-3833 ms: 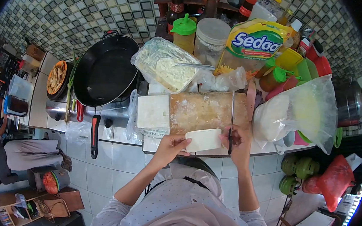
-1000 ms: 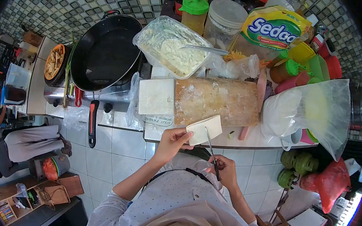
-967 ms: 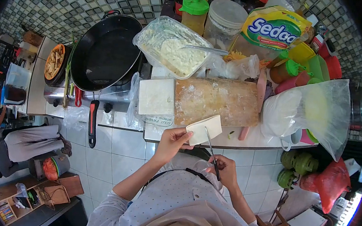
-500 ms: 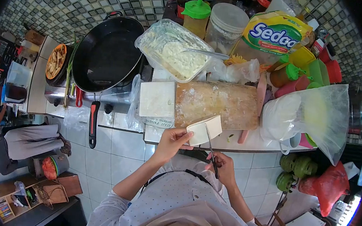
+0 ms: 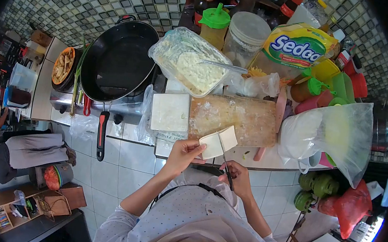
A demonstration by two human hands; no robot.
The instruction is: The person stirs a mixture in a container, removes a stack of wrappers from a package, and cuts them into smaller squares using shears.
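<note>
My left hand (image 5: 185,154) pinches a small stack of square wonton wrappers (image 5: 209,146) by its left side, in front of the wooden board's near edge. With my right hand (image 5: 239,176) I hold a pair of scissors (image 5: 227,166), fingers around the handles. The blades lie across the wrappers, right of their middle, and the part beyond the blades tilts upward. A larger pile of pale wrappers (image 5: 170,113) rests on its printed plastic packet (image 5: 171,136), left of the flour-dusted wooden board (image 5: 233,117).
A tub of white filling with a spoon (image 5: 181,57) stands behind the board. A black frying pan (image 5: 119,61) sits on the stove at left, its handle (image 5: 102,133) jutting over the edge. At right are a clear plastic bag (image 5: 347,139) and a white cup (image 5: 309,163).
The scissor blades and wrappers have shifted slightly, and the right part of the stack now bends away from the left part. The whole view has moved a little.
</note>
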